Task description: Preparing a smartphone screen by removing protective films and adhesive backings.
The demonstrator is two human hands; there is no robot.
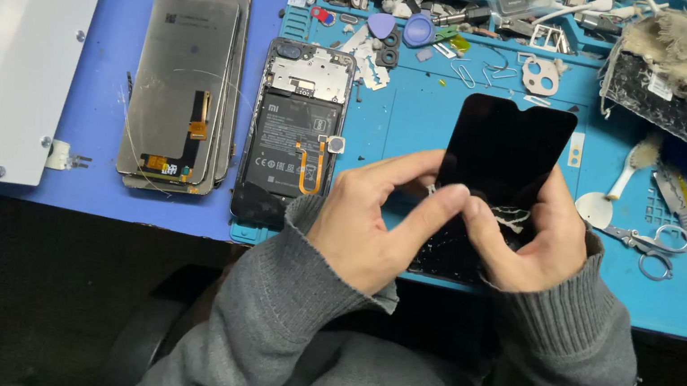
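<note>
Lying far left is a white panel (9, 34), then a stack of detached screens (182, 92) on the blue mat (95, 156), and next an opened phone (294, 131) showing its battery. Right of that, near the table edge, the left hand (370, 224) is curled, thumb and forefinger pinched at the cracked black glass panel (502, 167) — the crack shows as white splinters. The right hand (536, 240) closes around the panel's right edge, holding it tilted above the mat; it may be picking at the splinters, though that's hard to see. Scissors (653, 244) lie further right.
</note>
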